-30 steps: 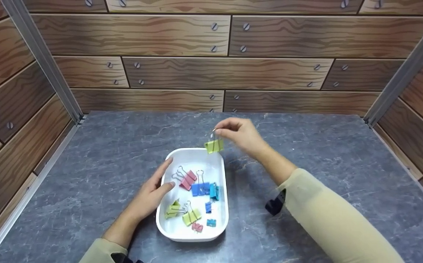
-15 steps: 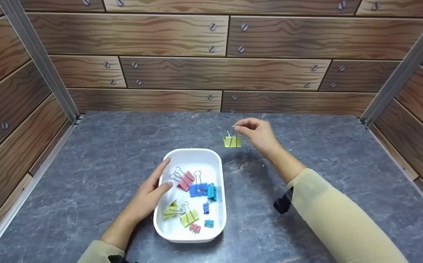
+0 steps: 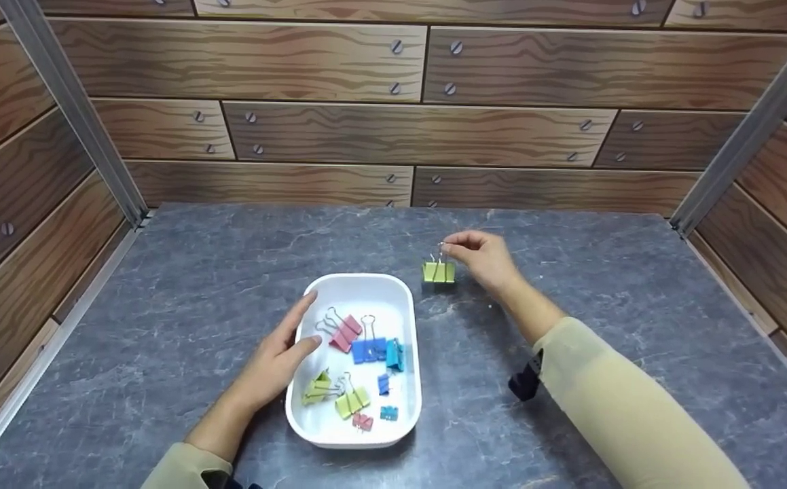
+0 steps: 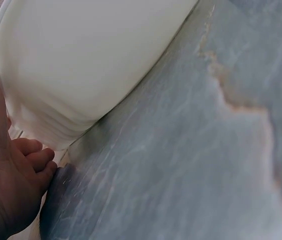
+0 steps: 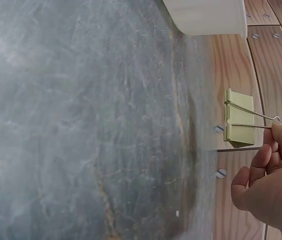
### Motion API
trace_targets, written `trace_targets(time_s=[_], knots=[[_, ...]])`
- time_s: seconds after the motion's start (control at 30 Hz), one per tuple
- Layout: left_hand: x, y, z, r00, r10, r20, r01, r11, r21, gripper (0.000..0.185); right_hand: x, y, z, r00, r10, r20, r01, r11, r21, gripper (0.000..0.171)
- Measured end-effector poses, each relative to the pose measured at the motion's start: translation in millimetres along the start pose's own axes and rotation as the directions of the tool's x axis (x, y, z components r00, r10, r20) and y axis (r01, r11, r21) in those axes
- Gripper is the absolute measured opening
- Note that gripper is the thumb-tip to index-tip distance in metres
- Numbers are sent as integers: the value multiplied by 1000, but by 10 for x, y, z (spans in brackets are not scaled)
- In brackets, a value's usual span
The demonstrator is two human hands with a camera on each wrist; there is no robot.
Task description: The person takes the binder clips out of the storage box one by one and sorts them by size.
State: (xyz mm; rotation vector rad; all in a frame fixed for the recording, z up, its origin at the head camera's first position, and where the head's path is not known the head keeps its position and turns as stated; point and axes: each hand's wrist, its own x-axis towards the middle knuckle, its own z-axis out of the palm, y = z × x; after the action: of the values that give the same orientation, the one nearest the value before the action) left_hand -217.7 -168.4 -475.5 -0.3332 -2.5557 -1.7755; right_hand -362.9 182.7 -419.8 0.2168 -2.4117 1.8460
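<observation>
Pinching lime binder clip (image 3: 438,273), tray (image 3: 359,292) nearby

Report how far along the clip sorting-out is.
Apparently done: one yellow clip is outside the tub. In hand: the right hand pinches that clip, so it isn't released yet; whether it touches the table is unclear. Probably left: eight clips inside the tub.

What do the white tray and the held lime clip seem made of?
White tray: probably plastic, smooth and low-sheen, with seamless walls and rounded corners. Lime clip: likely painted metal, evenly coloured thin folded sheet; its handles look like bare metal wire, slim and shiny.
</observation>
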Motion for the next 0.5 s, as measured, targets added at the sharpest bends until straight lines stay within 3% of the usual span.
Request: trace_targets(time_s=[0.5], knots=[[-7, 6, 5, 1000, 25, -13, -25, 1000, 0, 69, -31, 100, 29, 998, 63, 30, -63, 998, 4, 22]])
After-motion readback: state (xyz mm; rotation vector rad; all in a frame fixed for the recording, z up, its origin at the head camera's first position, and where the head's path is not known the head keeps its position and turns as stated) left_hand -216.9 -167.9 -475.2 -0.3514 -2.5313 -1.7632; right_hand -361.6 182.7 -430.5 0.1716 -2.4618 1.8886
